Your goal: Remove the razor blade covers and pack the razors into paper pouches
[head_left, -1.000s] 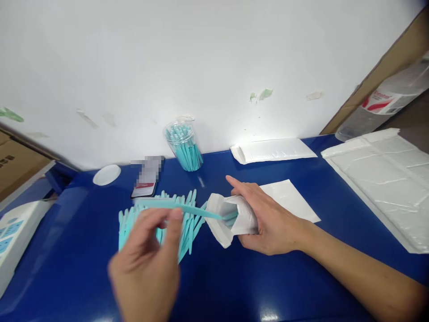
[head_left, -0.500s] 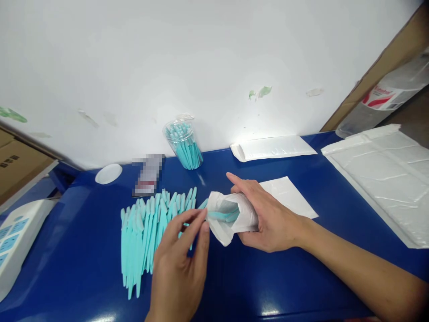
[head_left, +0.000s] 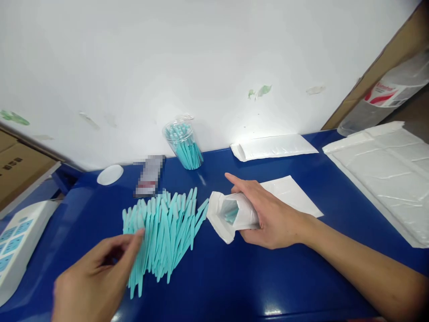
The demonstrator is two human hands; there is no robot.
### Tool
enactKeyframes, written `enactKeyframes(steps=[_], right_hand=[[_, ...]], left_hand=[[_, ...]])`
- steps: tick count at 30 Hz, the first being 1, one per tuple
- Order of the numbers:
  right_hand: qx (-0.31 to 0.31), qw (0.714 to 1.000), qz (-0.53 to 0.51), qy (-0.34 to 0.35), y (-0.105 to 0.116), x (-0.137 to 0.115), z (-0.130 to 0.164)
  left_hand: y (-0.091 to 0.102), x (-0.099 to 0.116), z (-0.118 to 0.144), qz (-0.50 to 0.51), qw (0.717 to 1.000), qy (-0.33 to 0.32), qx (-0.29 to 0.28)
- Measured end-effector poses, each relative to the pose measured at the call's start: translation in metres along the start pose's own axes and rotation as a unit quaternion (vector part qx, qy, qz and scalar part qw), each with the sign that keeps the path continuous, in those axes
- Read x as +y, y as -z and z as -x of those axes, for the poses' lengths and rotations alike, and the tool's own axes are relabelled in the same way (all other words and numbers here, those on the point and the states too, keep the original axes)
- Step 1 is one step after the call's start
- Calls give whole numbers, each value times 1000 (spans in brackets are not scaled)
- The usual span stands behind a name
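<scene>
Envelope (head_left: 234, 214) first: my right hand (head_left: 268, 217) grips the small white padded mailer around its body, mouth propped open and turned toward the left, forefinger stretched out along its top, and a few teal sticks already show inside. It rests low, just over the blue desk (head_left: 234, 286), with a flat white sheet (head_left: 295, 197) lying under and behind my wrist. My left hand (head_left: 95, 277) reaches into the near-left edge of the fanned pile of teal sticks (head_left: 164, 228) spread on the desk just beside the mailer's mouth — fingers loosely curled, thumb and fingertips touching the outermost sticks, nothing pinched yet as far as I can tell. So I judge the step in hand to be the pick: taking another stick from the pile. The next move, as I read it, calls for a narrow pinch on one stick alone, since they overlap closely and a neighbour could easily lift with it — then a swing right with the tip leading into the opening. The right hand has to keep the mouth wide. Farther back, a clear cup (head_left: 183, 145) of more sticks stands by the wall.
</scene>
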State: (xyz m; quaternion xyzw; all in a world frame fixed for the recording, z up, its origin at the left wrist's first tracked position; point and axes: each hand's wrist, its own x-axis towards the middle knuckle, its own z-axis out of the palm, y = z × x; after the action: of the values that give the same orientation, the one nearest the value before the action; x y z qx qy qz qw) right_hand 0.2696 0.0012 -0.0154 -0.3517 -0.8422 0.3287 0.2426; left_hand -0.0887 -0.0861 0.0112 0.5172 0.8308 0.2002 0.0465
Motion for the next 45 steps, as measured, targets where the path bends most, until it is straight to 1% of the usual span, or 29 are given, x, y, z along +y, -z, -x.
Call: enactKeyframes(steps=[2, 4, 6, 7, 9, 11, 13, 15, 17, 19, 21, 22, 23, 26, 27, 28, 29, 31, 32, 34, 36, 38, 40, 41, 43, 44, 45], right_hand=[[-5, 1000, 19, -4, 0, -1, -1], [-1, 999, 33, 3, 0, -2, -1], [3, 999, 43, 19, 0, -2, -1], [2, 998, 47, 27, 0, -2, -1], [0, 998, 56, 40, 1, -2, -1], [0, 997, 63, 50, 1, -2, -2], [2, 996, 63, 55, 1, -2, -3], [6, 996, 61, 58, 1, -2, -4], [13, 996, 58, 62, 0, -2, -4], [20, 997, 53, 58, -1, -1, -3], [29, 997, 46, 56, -2, -1, -2], [36, 997, 44, 59, -3, -1, -1], [43, 996, 43, 64, -4, -1, 0], [69, 993, 42, 85, -5, -2, 1], [78, 992, 41, 91, -5, -2, 1], [86, 991, 41, 96, -5, -2, 1], [92, 990, 41, 101, -5, -2, 1], [96, 989, 39, 104, -3, -2, 0], [94, 990, 38, 100, -3, -1, 0], [86, 992, 35, 91, -3, -1, 0], [79, 992, 31, 90, -4, -1, 0], [75, 992, 30, 97, -5, -2, 0], [68, 993, 37, 90, -4, -4, 1], [60, 994, 42, 79, -3, -4, 0], [35, 996, 58, 57, 0, -4, 0], [23, 996, 66, 49, 1, -4, 0], [13, 996, 74, 46, 2, -4, -1]], left_hand=[[-3, 20, -1, -44, 995, 10, -87], [-8, 44, -2, -100, 984, 15, -144], [-12, 60, -5, -131, 978, 20, -163], [-14, 64, -7, -133, 977, 21, -167], [-15, 65, -12, -118, 978, 21, -174], [-14, 61, -17, -85, 982, 28, -169], [-11, 55, -20, -42, 988, 43, -142], [-6, 53, -19, 15, 993, 56, -103], [-2, 55, -12, 105, 990, 68, -67], [-3, 65, 2, 226, 971, 76, -26], [-11, 82, 21, 336, 939, 68, 24], [-18, 92, 31, 372, 926, 51, 48], [-26, 103, 40, 394, 916, 21, 77], [-53, 131, 60, 413, 888, -121, 161], [-60, 137, 63, 402, 885, -163, 171], [-64, 140, 65, 380, 889, -196, 166], [-65, 140, 66, 350, 897, -221, 153], [-59, 132, 65, 286, 917, -259, 96], [-52, 125, 63, 261, 926, -263, 74], [-36, 112, 58, 243, 938, -238, 68], [-23, 103, 51, 241, 943, -219, 71], [-17, 99, 43, 240, 936, -254, 39], [-17, 96, 34, 220, 934, -282, 11], [-17, 93, 29, 193, 941, -276, 16], [-19, 84, 20, 96, 966, -236, 34], [-20, 78, 16, 34, 975, -216, 31], [-21, 72, 13, -26, 978, -206, 12]])
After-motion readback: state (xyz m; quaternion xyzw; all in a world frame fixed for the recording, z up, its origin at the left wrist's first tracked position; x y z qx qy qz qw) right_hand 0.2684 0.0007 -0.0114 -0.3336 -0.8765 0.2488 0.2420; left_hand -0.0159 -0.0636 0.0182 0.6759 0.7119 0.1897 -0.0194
